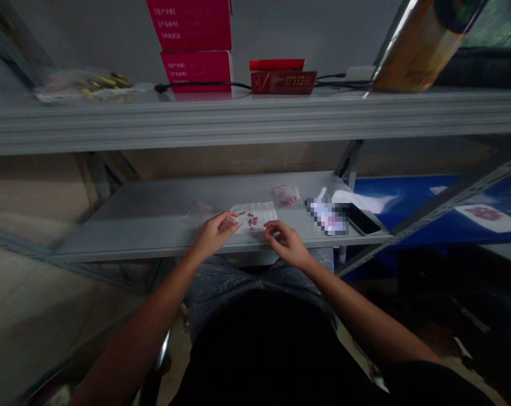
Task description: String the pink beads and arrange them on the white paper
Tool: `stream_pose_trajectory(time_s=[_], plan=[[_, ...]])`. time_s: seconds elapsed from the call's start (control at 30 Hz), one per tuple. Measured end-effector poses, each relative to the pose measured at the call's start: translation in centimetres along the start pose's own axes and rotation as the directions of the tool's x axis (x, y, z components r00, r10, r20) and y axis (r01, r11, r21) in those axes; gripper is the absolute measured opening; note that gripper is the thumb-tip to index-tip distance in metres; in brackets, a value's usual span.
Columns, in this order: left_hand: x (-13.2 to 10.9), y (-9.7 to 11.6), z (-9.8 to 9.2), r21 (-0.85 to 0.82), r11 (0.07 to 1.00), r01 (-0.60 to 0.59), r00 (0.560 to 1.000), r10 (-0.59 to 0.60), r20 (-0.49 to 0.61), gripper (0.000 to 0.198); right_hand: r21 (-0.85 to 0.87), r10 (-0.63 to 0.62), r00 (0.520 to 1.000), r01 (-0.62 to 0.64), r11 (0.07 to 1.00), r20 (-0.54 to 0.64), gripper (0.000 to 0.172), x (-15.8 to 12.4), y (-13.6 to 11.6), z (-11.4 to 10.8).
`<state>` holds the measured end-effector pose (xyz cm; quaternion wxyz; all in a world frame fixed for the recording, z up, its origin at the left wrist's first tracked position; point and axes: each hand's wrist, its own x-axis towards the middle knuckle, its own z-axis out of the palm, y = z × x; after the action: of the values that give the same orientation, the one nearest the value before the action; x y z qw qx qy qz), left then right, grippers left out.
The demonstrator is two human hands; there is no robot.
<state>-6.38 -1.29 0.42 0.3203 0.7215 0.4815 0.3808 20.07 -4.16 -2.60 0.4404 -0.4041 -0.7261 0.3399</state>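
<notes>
Plastic bag (254,216), clear, with small pink and red items inside, lying flat on the lower metal shelf (145,231) near its front edge, between both hands. Left hand (215,234): fingers curled over the bag's left end, apparently pinching it closed, with a pink patch showing beside the fingertips. Right hand (287,243): fingers bent, thumb and forefinger close together at the bag's lower right edge, touching it or just above; whether anything is pinched there, impossible to tell. Just behind, a second small plastic bag (286,195) with pink contents; left of the left hand, a faint, nearly transparent bag (199,210). Further right, a pixelated packet (328,216) beside a black smartphone (362,219). Higher up, on the upper shelf (238,121), red cartons (196,28), a smaller red box (283,82), a black cable (204,85) and a gold bottle (416,48).
</notes>
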Motion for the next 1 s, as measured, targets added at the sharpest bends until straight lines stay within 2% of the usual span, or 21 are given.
stream_pose_trajectory(time_s=[0.07,0.1,0.17,0.23,0.33,0.43,0.57,0.77,0.87,1.0], plan=[[2.4,-0.3,-1.1,0.255,0.964,-0.077,0.994,0.053,0.099,0.041,-0.139,-0.083,0.996,0.080,0.987,-0.015,0.039,2.9,0.6,-0.2],[3.5,-0.5,-1.5,0.365,0.922,-0.131,0.985,0.077,0.158,0.039,-0.227,-0.132,0.991,0.134,0.965,0.025,0.047,4.4,1.0,-0.1],[5.2,-0.6,-1.8,0.522,0.818,-0.243,0.954,0.104,0.281,0.036,-0.381,-0.173,0.966,0.236,0.894,0.192,0.067,7.0,2.0,0.2],[6.4,-0.5,-1.9,0.605,0.720,-0.341,0.917,0.112,0.384,0.034,-0.480,-0.150,0.930,0.306,0.822,0.337,0.087,8.8,3.1,0.7],[7.6,-0.1,-1.9,0.661,0.619,-0.425,0.874,0.091,0.477,0.036,-0.555,-0.105,0.902,0.345,0.757,0.418,0.102,10.0,4.3,1.7],[8.4,0.4,-1.9,0.685,0.560,-0.466,0.845,0.055,0.531,0.037,-0.595,-0.080,0.904,0.342,0.728,0.421,0.104,10.0,5.1,2.4],[9.0,0.8,-1.6,0.706,0.489,-0.513,0.822,0.042,0.568,0.036,-0.636,-0.046,0.915,0.314,0.705,0.401,0.097,9.8,5.6,3.0],[9.4,1.9,-1.1,0.680,0.485,-0.549,0.806,0.091,0.585,0.027,-0.662,-0.036,0.911,0.326,0.675,0.412,0.093,9.9,5.3,3.0],[9.4,2.5,-1.1,0.686,0.452,-0.570,0.799,0.112,0.591,0.021,-0.665,-0.042,0.908,0.335,0.668,0.416,0.089,9.9,5.1,2.9],[9.3,2.9,-1.1,0.703,0.416,-0.577,0.803,0.128,0.583,0.022,-0.664,-0.033,0.909,0.327,0.672,0.415,0.086,9.8,5.1,3.0]])
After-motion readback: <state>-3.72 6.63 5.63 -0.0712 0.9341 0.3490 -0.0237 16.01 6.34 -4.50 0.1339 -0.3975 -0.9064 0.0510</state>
